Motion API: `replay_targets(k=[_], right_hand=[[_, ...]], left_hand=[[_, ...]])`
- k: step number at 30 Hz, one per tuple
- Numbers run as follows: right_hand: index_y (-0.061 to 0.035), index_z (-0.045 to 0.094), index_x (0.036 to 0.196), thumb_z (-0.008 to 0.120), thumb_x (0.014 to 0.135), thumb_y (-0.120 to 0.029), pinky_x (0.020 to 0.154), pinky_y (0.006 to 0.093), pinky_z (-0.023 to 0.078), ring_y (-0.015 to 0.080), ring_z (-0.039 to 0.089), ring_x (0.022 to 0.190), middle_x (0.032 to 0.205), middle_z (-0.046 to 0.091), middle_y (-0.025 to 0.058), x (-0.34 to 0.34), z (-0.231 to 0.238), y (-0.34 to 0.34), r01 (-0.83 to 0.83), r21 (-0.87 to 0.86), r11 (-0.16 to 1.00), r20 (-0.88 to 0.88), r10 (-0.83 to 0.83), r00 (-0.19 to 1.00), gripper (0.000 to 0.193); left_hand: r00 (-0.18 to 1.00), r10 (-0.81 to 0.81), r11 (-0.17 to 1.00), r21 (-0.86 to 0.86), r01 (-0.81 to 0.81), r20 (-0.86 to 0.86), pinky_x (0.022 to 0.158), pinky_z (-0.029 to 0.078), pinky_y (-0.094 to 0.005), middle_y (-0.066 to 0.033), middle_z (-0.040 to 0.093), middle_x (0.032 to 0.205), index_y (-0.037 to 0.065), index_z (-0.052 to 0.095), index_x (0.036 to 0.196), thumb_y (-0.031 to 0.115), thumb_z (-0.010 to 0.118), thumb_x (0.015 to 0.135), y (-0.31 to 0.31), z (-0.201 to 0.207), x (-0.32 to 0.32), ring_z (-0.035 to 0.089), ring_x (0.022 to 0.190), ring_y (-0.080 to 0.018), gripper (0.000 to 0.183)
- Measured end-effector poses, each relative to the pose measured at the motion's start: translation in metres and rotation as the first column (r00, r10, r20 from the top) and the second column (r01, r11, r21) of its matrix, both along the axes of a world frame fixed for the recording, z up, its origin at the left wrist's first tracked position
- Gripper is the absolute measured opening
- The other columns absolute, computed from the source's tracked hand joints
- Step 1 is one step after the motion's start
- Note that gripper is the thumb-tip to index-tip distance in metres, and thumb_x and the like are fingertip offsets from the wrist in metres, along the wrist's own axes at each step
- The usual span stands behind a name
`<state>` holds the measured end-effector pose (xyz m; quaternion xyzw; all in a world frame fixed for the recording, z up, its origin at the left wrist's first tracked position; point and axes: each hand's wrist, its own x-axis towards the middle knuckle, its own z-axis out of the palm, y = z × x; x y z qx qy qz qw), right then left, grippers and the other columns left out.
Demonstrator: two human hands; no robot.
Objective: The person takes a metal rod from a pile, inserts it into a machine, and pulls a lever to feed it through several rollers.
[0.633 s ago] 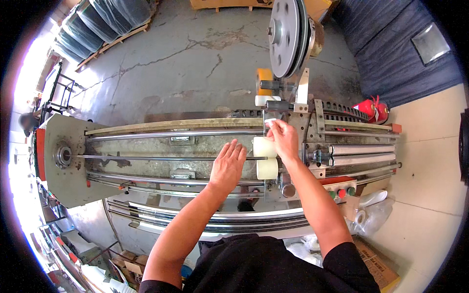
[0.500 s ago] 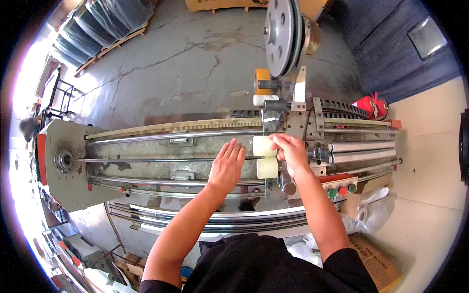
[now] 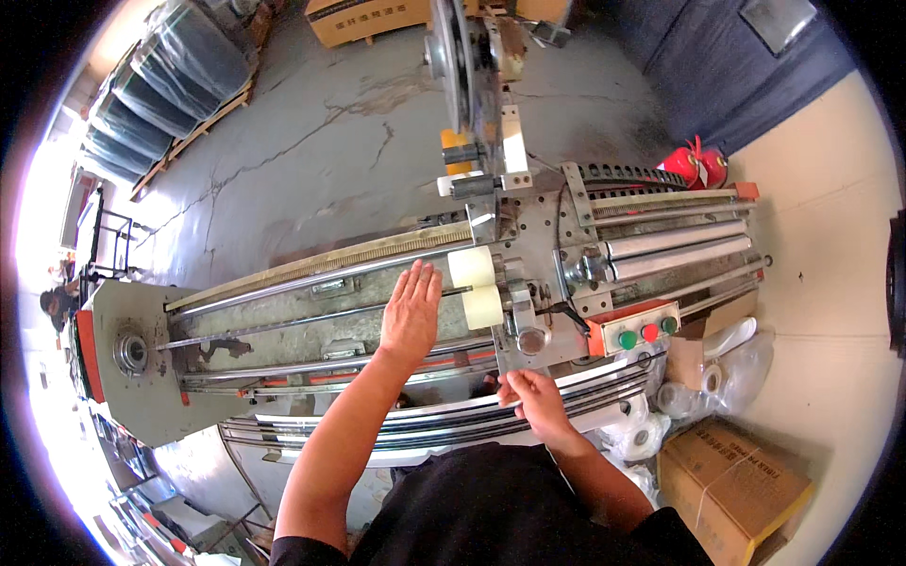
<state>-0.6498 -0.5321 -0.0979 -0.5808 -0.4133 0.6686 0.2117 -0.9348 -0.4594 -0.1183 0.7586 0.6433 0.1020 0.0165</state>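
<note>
A long grey metal machine [image 3: 142, 321] with rails and rods lies across the view. My left hand [image 3: 411, 309] rests flat and open on its rods, fingers pointing toward two cream rollers [image 3: 477, 288] on the carriage [image 3: 533, 274]. My right hand [image 3: 535, 400] is low at the machine's front edge, fingers curled on the curved metal strips [image 3: 415, 420] there. A control box [image 3: 634, 330] with two green buttons and a red one sits right of that hand.
A large wheel [image 3: 458, 57] stands behind the carriage. Red extinguishers [image 3: 696, 165] are at the back right. Cardboard boxes [image 3: 731, 486] and tape rolls [image 3: 646, 434] lie at the right front. Wrapped stacks on a pallet [image 3: 170, 90] sit far left.
My right hand has left the cream rollers and dropped back to the front edge of the machine. My left hand has stayed flat on the rods.
</note>
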Motion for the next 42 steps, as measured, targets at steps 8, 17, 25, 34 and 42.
replay_targets(k=[8,17,25,34,42], right_hand=[[-0.0087,0.075,0.118,0.064,0.106,-0.016,0.082,0.0464,0.06,0.0367,0.077,0.096,0.106,0.08,0.0139,0.068,-0.028,0.019,-0.349,0.62,0.702,0.56,-0.085,0.824,0.019],[-0.0147,0.067,0.142,0.062,0.094,-0.001,0.104,0.0484,0.057,0.0355,0.068,0.127,0.138,0.072,0.0143,0.097,-0.087,0.108,-0.783,0.541,0.308,0.795,0.117,0.595,0.05],[-0.0177,0.074,0.129,0.065,0.093,-0.011,0.083,0.0437,0.064,0.03,0.077,0.109,0.123,0.079,0.0087,0.093,-0.084,0.107,-0.792,0.593,0.143,0.805,-0.076,0.589,0.038],[-0.0047,0.059,0.134,0.074,0.099,-0.009,0.073,0.0421,0.061,0.0263,0.078,0.087,0.116,0.079,0.0105,0.064,-0.078,0.066,-0.195,0.594,0.781,0.402,-0.078,0.912,0.038],[-0.006,0.053,0.12,0.069,0.106,-0.008,0.075,0.0303,0.056,0.0151,0.07,0.083,0.114,0.065,0.0085,0.052,-0.036,0.018,0.278,0.209,0.937,-0.258,-0.222,0.94,0.021]], left_hand=[[0.998,-0.013,0.999,-0.039,0.015,0.062,0.136,0.024,-0.0476,-0.0216,0.044,0.169,-0.004,0.043,0.159,0.013,0.082,0.088,0.0,-0.001,-0.005,0.033,0.163,-0.0374,0.083],[0.984,-0.05,0.997,-0.047,0.059,0.173,0.134,0.028,-0.0486,-0.0234,0.055,0.159,-0.004,0.041,0.159,0.014,0.079,0.089,0.001,0.009,-0.007,0.041,0.157,-0.0393,0.082],[0.81,0.119,0.945,-0.315,0.084,0.574,0.102,0.055,-0.0523,-0.0218,0.076,0.124,0.002,0.01,0.172,0.026,0.073,0.094,0.023,0.039,-0.01,0.072,0.114,-0.0447,0.104],[0.763,0.199,0.858,-0.486,0.168,0.616,0.076,0.06,-0.0407,-0.0154,0.078,0.092,0.005,0.009,0.174,0.038,0.072,0.106,0.06,0.024,-0.012,0.076,0.082,-0.0259,0.098],[0.65,0.319,0.833,-0.532,0.155,0.689,0.069,0.055,-0.0354,-0.0103,0.078,0.085,0.003,0.018,0.173,0.035,0.078,0.101,0.064,0.023,-0.01,0.068,0.066,-0.0162,0.099]])
